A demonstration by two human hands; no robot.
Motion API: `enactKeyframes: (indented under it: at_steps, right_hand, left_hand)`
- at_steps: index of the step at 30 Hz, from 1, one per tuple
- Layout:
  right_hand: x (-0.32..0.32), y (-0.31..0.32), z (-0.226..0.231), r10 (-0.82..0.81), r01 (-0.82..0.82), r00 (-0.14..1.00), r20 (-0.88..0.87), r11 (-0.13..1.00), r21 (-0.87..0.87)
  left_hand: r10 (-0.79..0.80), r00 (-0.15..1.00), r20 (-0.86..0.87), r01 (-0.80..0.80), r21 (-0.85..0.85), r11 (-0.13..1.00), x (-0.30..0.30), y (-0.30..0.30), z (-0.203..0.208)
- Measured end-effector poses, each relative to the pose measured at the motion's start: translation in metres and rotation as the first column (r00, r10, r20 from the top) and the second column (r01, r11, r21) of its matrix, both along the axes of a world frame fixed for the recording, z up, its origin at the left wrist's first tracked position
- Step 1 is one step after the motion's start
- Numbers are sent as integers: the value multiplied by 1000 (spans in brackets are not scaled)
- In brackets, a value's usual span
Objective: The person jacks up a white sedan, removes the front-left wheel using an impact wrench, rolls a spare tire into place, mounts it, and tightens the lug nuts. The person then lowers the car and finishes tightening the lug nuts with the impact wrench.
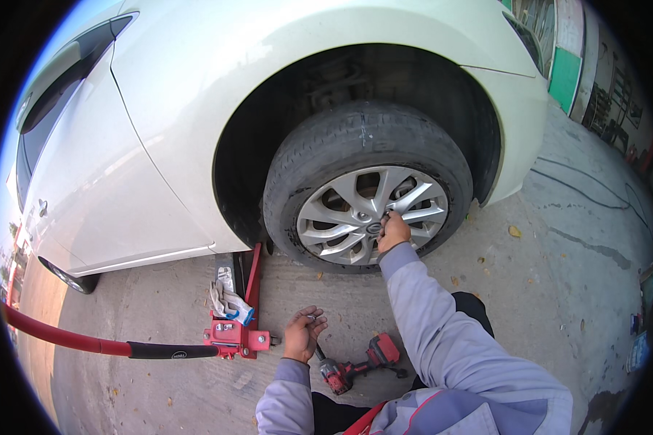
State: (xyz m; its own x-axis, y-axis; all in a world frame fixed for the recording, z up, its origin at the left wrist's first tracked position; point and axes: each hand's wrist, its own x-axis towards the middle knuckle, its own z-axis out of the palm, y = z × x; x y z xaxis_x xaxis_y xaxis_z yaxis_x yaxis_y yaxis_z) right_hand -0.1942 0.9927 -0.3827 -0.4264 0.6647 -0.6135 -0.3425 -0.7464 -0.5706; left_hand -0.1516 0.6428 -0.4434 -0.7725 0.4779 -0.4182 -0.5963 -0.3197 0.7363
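Note:
A wheel with a dark tyre [366, 134] and a silver multi-spoke alloy rim [325, 237] sits in the front wheel arch of a white car [174, 80]. My right hand [394, 232] reaches to the hub, its fingers pinched together beside the centre cap [374, 228]. Whatever is between those fingertips is hidden. Lower down, my left hand [302, 335] is palm up with curled fingers, and a small shiny metal piece [311, 317] shows in it. On the ground just right of that hand lies a red and black cordless impact wrench [348, 368].
Left of the wheel, a red floor jack [252, 339] reaches under the car's sill, its long handle [80, 338] extending left. Work gloves [230, 303] and several metal nuts [225, 327] lie on it. Dark hoses [584, 194] cross the concrete at the right.

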Motion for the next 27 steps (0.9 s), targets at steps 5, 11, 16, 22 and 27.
enactKeyframes:
  at_steps: [5, 11, 16, 22, 27]
  right_hand:
    - [5, 0, 4, 53, -54, 998, 25, 998, 45]
    - [7, -1, -3, 22, -24, 999, 40, 998, 62]
    - [-1, 0, -22, -63, 55, 996, 63, 991, 126]
    - [2, -11, -35, -244, 53, 947, 210, 762, 645]
    - [16, -23, -29, -436, -257, 749, 499, 503, 825]
  left_hand:
    - [1, 1000, 0, -1, -4, 1000, 0, 1, 1]
    - [-1, 1000, -4, 1, 0, 1000, -1, 2, 1]
    - [-4, 1000, -1, 4, 8, 1000, -2, 1, 0]
    - [-7, 1000, -10, 7, 6, 1000, -2, 1, 1]
    - [-11, 1000, -14, 11, -2, 1000, -2, 2, 2]
